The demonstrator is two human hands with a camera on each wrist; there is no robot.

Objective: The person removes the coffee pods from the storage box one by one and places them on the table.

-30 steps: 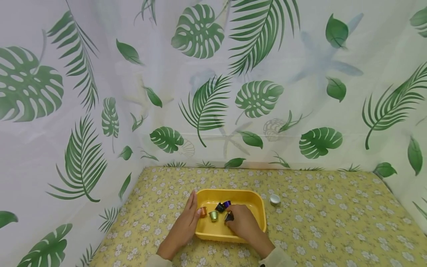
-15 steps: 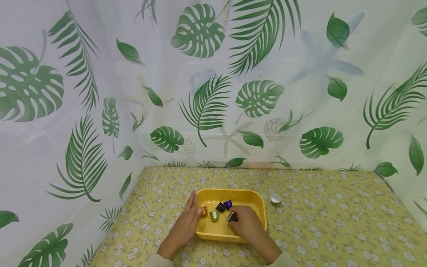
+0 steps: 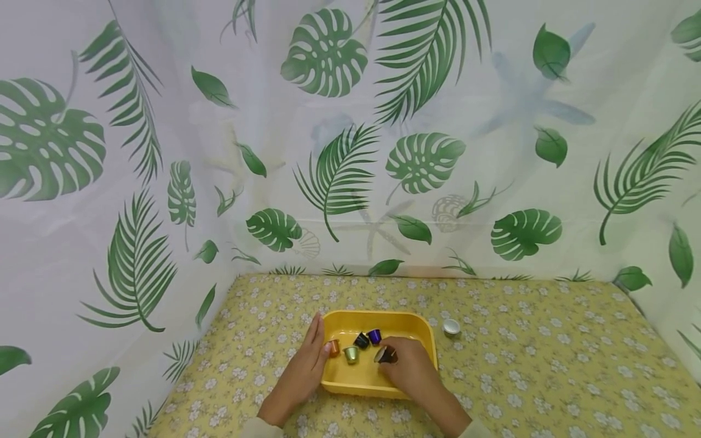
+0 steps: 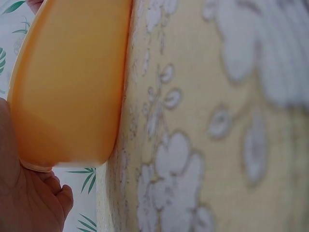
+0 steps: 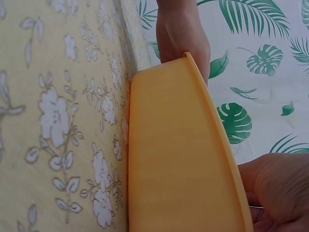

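A yellow plastic tub point(image 3: 367, 389) stands on the table. My left hand point(image 3: 298, 374) grips its left end, thumb over the rim and fingers along the outside; in the left wrist view that hand point(image 4: 36, 198) wraps the tub's end. Inside the tub, my right hand point(image 3: 413, 368) pinches a dark coffee capsule point(image 3: 383, 355), tipped sideways with its pale lid facing left. Around it lie an orange capsule point(image 3: 334, 347) by my left thumb, a light green capsule point(image 3: 351, 354), a black capsule point(image 3: 361, 340) and a purple capsule point(image 3: 375, 336). In the right wrist view the tub's wall hides the held capsule.
Outside the tub, beyond its right back corner, sits a silver-white capsule or small cup point(image 3: 451, 327). A yellow floral cloth point(image 3: 547, 365) covers the table. Leaf-printed white curtains point(image 3: 350, 182) hang behind and on the left side.
My right hand has shifted slightly right and turned the dark capsule, so its pale lid shows more. The left hand and the other capsules stay about where they were.
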